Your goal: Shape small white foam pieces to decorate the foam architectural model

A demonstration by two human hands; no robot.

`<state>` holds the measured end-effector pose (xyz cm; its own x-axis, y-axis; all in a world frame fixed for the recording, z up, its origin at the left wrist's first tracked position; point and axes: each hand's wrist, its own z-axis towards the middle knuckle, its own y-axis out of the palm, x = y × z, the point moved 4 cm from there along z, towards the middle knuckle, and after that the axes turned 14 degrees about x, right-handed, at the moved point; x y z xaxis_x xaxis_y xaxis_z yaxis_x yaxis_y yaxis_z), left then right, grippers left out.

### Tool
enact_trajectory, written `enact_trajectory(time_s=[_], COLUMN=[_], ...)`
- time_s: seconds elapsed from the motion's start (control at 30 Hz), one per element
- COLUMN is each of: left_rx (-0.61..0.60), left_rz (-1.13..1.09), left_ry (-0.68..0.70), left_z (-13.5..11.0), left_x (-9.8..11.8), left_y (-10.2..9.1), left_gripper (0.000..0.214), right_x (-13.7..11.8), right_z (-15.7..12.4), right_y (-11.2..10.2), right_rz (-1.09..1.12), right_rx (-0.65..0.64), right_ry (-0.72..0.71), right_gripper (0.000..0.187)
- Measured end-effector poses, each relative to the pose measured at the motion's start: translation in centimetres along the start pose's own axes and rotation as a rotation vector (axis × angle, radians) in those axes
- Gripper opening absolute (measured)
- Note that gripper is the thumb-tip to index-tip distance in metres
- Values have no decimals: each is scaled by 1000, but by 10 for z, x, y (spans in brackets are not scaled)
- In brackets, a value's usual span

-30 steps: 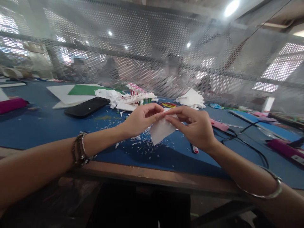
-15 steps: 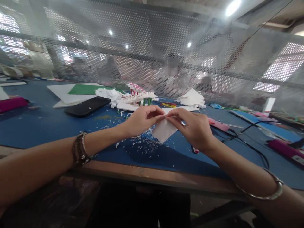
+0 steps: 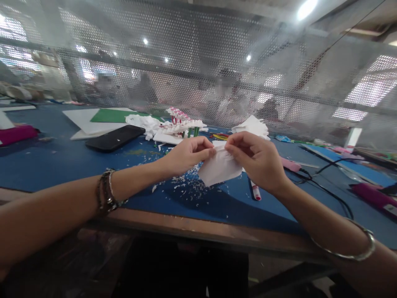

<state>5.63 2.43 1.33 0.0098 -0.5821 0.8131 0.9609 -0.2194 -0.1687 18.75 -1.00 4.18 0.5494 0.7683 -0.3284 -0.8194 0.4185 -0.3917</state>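
Note:
A thin white sheet (image 3: 218, 169), like tissue or soft paper, hangs between my hands above the table. My left hand (image 3: 192, 155) pinches its upper left corner between thumb and fingers. On the other side my right hand (image 3: 256, 157) pinches the upper right edge, where small creases gather. Below the sheet, white paper scraps (image 3: 192, 182) are scattered on the blue tabletop (image 3: 139, 203). A white marker with a red end (image 3: 255, 192) lies under my right hand, partly covered by it.
A black phone (image 3: 114, 138) lies to the left, before white and green sheets (image 3: 111, 116). Behind my hands stand white ruffled pieces on green and pink stems (image 3: 186, 125) and a white paper stack (image 3: 252, 125). A pink tool (image 3: 290, 164) with a black cable lies right. Perforated mesh (image 3: 186, 54) rises behind.
My hands have drawn apart, the right one moving right and slightly up. The white sheet is spread wider between them, and more of the marker shows.

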Motion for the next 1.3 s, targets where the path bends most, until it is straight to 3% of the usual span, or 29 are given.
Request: enact_trajectory(time_s=[0.17, 0.47, 0.63, 0.8, 1.07, 1.3], left_rx=[25, 20, 44, 28, -8, -14], left_rz=[-8, -166, -131, -52, 105, 67], left_ry=[-21, -108, -116, -76, -86, -88], left_z=[1, 2, 1, 1, 1, 0], left_x=[-4, -9, -8, -8, -8, -4], left_y=[-2, -3, -4, -4, -4, -1], left_gripper=[9, 11, 11, 12, 15, 15], right_x=[0, 3, 5, 8, -4, -4], right_z=[-3, -5, -4, -5, -2, -3], right_y=[3, 4, 6, 8, 3, 7], right_rz=[5, 121, 177, 94, -205, -367], right_rx=[-65, 13, -65, -127, -153, -189], right_ry=[15, 124, 195, 241, -5, -182], right_gripper=[11, 8, 10, 12, 9, 12])
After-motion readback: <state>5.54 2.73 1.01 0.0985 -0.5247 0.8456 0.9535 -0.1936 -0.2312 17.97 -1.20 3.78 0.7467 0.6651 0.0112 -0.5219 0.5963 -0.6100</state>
